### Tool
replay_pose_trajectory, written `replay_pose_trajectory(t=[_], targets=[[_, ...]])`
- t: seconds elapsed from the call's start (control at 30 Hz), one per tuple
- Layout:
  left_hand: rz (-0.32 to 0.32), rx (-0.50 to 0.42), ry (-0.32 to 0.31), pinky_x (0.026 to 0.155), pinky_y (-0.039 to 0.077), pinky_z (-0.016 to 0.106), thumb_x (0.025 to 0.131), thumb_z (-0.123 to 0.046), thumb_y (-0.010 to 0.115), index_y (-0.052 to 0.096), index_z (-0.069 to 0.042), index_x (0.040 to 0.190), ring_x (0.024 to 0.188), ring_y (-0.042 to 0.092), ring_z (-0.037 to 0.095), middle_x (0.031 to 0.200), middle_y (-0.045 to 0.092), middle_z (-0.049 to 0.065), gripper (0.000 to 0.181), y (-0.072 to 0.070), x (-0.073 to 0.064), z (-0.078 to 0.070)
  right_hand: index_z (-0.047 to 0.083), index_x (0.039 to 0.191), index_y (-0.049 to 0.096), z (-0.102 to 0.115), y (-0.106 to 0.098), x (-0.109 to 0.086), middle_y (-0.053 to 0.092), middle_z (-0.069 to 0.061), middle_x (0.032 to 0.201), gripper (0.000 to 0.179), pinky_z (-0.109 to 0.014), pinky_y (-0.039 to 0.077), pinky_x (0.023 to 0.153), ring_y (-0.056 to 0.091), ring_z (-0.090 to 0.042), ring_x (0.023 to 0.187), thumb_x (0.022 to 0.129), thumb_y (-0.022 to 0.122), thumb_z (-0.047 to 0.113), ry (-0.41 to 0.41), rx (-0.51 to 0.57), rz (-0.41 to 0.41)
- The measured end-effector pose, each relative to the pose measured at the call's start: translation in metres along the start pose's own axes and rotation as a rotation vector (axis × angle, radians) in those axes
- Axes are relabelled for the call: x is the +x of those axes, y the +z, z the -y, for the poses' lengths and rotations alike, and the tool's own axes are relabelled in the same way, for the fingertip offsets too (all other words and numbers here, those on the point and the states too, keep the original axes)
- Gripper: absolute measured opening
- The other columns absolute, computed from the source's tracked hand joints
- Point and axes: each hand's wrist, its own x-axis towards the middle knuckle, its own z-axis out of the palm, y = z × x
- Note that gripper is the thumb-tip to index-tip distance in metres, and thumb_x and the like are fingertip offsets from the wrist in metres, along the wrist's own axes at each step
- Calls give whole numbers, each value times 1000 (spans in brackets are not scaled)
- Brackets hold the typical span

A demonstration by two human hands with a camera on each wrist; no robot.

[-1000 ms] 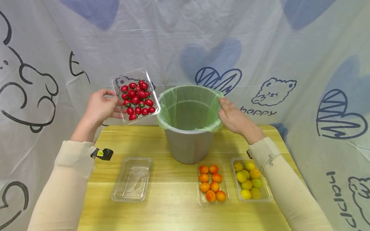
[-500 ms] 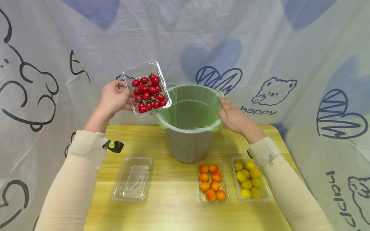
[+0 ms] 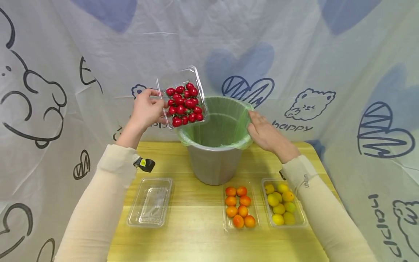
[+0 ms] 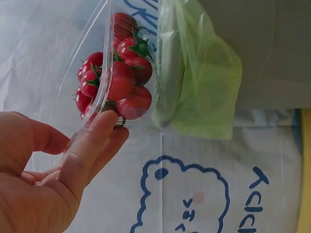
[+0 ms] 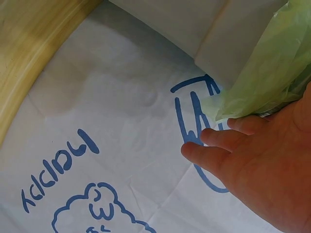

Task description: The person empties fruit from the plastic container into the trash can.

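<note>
My left hand [image 3: 148, 109] pinches the left edge of a clear plastic box [image 3: 175, 78], fingers beneath and thumb at its side. Red cherry tomatoes [image 3: 180, 109] with green stems lie in it. The box is tilted, its lower right corner over the left rim of a grey bin [image 3: 214, 165]. In the left wrist view the tomatoes [image 4: 121, 80] show through the box wall beside the green liner [image 4: 209, 82]. My right hand [image 3: 266, 133] rests with straight fingers against the bin's right rim, on the green bag [image 3: 243, 123] lining it.
On the wooden table [image 3: 196, 240], a clear box [image 3: 134, 218] without contents stands at the left. Front right, one clear box holds orange fruits [image 3: 239, 221]. Beside it, another holds yellow fruits [image 3: 278, 209]. A printed cloth [image 3: 183, 43] hangs behind and at both sides.
My left hand has carried the box of cherry tomatoes rightward and slightly up, from beside the bin to over its left rim. The right hand has stayed on the rim.
</note>
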Motion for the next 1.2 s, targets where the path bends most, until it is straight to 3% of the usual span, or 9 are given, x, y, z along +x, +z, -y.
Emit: replay_pose_trajectory(t=[0.2, 0.6, 0.83, 1.2], targets=[[1, 21, 43, 63, 68, 35, 101, -5, 46, 47, 2, 143, 58, 71, 18, 102, 69, 20, 43, 21, 5, 0, -1, 168, 5, -2, 2, -1, 5, -22, 176, 68, -51, 8, 137, 7, -42, 164, 111, 18, 33, 6, -1, 0], [-47, 139, 203, 55, 65, 34, 103, -9, 53, 54, -1, 138, 55, 70, 24, 115, 74, 24, 36, 55, 4, 5, 0, 168, 4, -2, 2, -1, 5, -21, 177, 68, -51, 8, 137, 7, -41, 164, 110, 17, 34, 12, 8, -7], [-75, 175, 228, 54, 65, 33, 103, -11, 54, 55, -2, 138, 59, 72, 25, 116, 76, 23, 36, 64, 3, 7, 1, 168, 3, -1, 2, 0, 4, -21, 177, 69, -51, 8, 137, 7, -42, 164, 111, 18, 35, 10, 9, -3], [-107, 184, 282, 52, 63, 29, 104, -12, 55, 55, -3, 138, 62, 74, 29, 116, 77, 22, 35, 67, 3, 7, 2, 168, 4, -1, 1, -1, 5, -20, 177, 69, -50, 9, 137, 7, -41, 164, 111, 18, 36, 14, 9, 0]])
